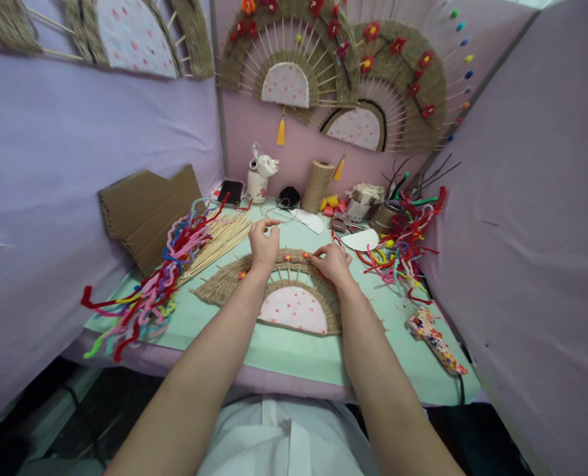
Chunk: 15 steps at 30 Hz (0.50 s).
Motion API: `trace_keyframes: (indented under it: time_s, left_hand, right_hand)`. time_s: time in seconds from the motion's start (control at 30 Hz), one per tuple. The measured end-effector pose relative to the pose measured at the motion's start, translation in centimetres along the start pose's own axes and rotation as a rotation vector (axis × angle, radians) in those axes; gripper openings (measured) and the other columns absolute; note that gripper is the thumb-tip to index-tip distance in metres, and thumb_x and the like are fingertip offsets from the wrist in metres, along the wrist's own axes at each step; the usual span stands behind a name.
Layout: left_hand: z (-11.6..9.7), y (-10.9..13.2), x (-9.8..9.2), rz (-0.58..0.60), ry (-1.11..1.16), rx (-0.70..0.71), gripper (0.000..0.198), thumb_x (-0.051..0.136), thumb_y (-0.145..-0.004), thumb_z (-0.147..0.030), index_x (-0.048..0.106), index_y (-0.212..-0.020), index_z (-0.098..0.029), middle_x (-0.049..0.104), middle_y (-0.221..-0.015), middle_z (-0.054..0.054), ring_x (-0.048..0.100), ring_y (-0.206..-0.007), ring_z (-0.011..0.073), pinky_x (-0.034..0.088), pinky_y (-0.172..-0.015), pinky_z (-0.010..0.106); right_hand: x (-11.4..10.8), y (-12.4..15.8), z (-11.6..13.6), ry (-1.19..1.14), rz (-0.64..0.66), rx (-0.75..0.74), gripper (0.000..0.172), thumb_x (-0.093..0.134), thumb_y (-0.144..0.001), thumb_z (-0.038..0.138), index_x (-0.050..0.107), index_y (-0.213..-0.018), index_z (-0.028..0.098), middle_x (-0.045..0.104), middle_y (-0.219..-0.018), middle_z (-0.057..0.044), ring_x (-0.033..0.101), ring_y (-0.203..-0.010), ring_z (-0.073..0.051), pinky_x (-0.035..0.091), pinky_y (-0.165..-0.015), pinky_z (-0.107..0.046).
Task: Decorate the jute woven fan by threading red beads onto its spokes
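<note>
A semicircular fan woven from brown twine (222, 283) over thin sticks lies on the table, its white dotted centre panel (294, 309) facing me. Small red flowers with yellow middles, among them one flower (287, 258) near the top, sit along the twine band. My right hand (332, 263) has its fingertips closed at another red flower (306, 256) on the band's upper right. Just above the band, my left hand (265, 248) is raised with its fingers curled and the index pointing right; whatever lies between its fingertips is too small to make out.
Bundled pipe cleaners (162, 277), thin sticks (219, 241) and folded cardboard (150, 208) are at left. A twine spool (318, 185), white bottle (258, 182) and white cutouts (361, 240) stand or lie behind. More pipe cleaners (405, 244) and a colour-spotted glue gun (435, 340) occupy the right. Finished fans (294, 59) hang behind.
</note>
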<state>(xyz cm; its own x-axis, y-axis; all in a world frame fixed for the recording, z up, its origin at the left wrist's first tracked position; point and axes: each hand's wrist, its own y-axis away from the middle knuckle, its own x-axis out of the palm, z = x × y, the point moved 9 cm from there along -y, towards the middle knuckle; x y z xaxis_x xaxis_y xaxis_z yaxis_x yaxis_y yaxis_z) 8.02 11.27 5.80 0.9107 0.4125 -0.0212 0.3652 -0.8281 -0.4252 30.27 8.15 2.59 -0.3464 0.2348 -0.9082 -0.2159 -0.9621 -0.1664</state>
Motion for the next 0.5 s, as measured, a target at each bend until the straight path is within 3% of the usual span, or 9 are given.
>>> trace_keyframes:
  time_s: [0.5]
  left_hand:
    - [0.4, -0.4, -0.2, -0.017, 0.010, -0.021, 0.019, 0.052, -0.074, -0.011, 0.067, -0.079, -0.020, 0.065, -0.089, 0.002, 0.055, -0.086, 0.0172, 0.042, -0.090, 0.033]
  right_hand:
    - [1.1, -0.3, 0.2, 0.058, -0.009, -0.047, 0.018, 0.058, -0.079, 0.031, 0.075, -0.077, 0.024, 0.069, -0.102, -0.005, 0.048, -0.105, -0.027, 0.027, -0.089, -0.042]
